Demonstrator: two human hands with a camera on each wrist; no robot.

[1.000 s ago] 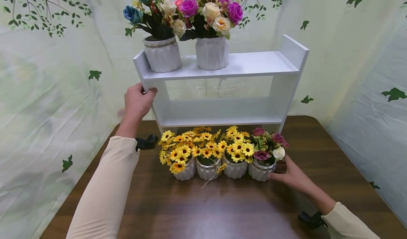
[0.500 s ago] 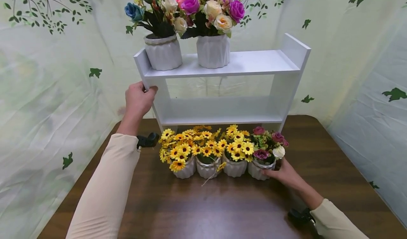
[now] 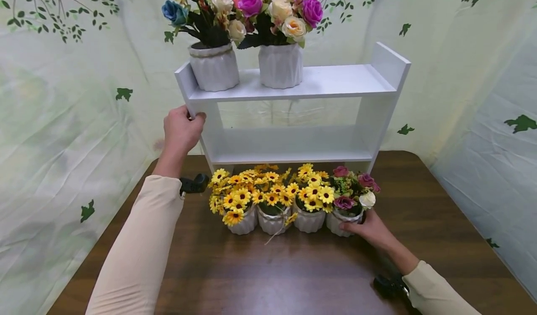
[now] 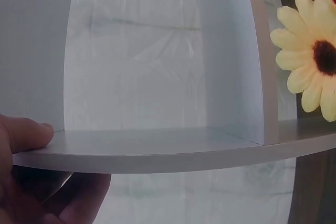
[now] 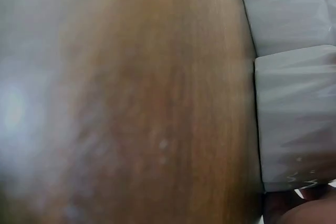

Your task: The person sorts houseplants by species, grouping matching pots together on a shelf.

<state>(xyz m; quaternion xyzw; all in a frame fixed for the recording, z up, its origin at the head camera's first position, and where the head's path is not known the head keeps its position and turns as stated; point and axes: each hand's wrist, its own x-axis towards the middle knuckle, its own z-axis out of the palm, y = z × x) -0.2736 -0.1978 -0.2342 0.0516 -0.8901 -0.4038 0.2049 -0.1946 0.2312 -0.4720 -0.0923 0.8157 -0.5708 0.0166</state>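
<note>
My left hand (image 3: 182,131) grips the left side panel of a white two-tier shelf (image 3: 293,159); in the left wrist view its thumb (image 4: 31,134) lies on the inner face and its fingers behind the panel. At the right end of a row of potted flowers, my right hand (image 3: 375,231) holds a small white pot of purple and white flowers (image 3: 346,224), thumb across the front and the other fingers mostly hidden behind. The right wrist view shows that pot's ribbed wall (image 5: 296,119) standing on the table, with part of the hand below it.
Three white pots of yellow daisies (image 3: 272,198) stand to the left in the same row, before the shelf's foot. Two larger pots, one with blue and cream flowers (image 3: 215,68) and one with purple and cream roses (image 3: 281,68), sit on the top tier. Brown wooden table (image 3: 268,277) beneath.
My right hand has moved left and closed in around the end pot, its thumb now further across the front. The left hand keeps its grip on the shelf.
</note>
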